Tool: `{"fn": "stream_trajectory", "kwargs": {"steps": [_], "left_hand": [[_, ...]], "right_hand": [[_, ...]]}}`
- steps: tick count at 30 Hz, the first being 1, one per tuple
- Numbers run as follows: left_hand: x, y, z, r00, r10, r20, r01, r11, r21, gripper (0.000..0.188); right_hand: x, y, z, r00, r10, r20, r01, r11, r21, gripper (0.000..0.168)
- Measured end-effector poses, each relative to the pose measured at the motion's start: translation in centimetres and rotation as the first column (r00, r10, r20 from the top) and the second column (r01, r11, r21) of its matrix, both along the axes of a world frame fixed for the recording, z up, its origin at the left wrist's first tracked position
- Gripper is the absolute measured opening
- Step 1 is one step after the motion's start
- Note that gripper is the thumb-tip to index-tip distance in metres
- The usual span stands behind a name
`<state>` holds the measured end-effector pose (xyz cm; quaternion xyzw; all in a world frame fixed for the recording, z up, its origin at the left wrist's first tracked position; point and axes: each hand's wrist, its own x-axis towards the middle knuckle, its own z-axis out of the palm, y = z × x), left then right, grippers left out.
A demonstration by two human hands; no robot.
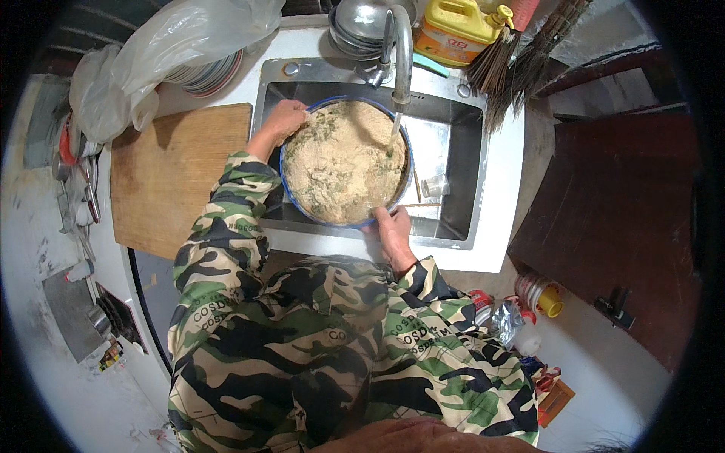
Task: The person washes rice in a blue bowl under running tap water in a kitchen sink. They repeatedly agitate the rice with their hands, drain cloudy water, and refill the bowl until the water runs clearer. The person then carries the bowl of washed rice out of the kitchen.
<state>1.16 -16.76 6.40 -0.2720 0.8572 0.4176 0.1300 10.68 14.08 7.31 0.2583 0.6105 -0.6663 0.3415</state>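
Observation:
A round basin with a blue rim point(290, 198) is held over the left part of the sink. Pale flour-like meal point(345, 164) mixed with chopped greens fills it. My left hand point(286, 120) grips the rim at the upper left, and my right hand point(393, 232) grips it at the lower right, thumb on top. Above the basin's right side stands the curved metal faucet point(402, 68). A thin stream of water point(395, 127) runs from it onto the meal. The basin's underside is hidden.
The stainless steel sink point(461, 175) holds a small clear cup point(435, 186) and thin sticks. A wooden cutting board point(181, 175) lies left. Behind are stacked metal bowls point(359, 28), a yellow jug point(456, 31) and straw brushes point(504, 68). Plates point(207, 76) sit under a plastic bag point(192, 34).

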Motion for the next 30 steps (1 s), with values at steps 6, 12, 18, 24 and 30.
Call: {"fn": "stream_trajectory", "kwargs": {"steps": [6, 12, 18, 24, 30], "left_hand": [[-1.5, -0.5, -1.6, 0.997, -0.065, 0.047, 0.067, 0.997, -0.041, 0.033], [-0.4, 1.8, 2.2, 0.954, -0.273, -0.126, 0.222, 0.923, -0.313, 0.041], [-0.7, 6.6, 4.3, 0.530, -0.752, -0.392, 0.548, 0.656, -0.519, 0.040], [-2.2, 10.3, 2.4, 0.435, -0.879, -0.198, 0.651, 0.458, -0.605, 0.039], [-2.2, 11.9, 1.4, 0.494, -0.869, 0.019, 0.671, 0.368, -0.644, 0.039]], "right_hand": [[0.5, -0.6, 0.1, 0.997, -0.053, 0.053, 0.058, 0.993, -0.099, 0.029], [-1.0, 1.7, -1.1, 0.940, 0.329, 0.093, -0.318, 0.941, -0.113, 0.052], [-4.4, 3.9, -6.3, 0.950, 0.208, -0.235, -0.148, 0.957, 0.248, 0.060], [-9.1, 1.4, -6.3, 0.897, 0.036, -0.440, 0.050, 0.982, 0.182, 0.048], [-11.5, -0.9, -5.3, 0.798, 0.065, -0.599, -0.003, 0.995, 0.104, 0.049]]}}
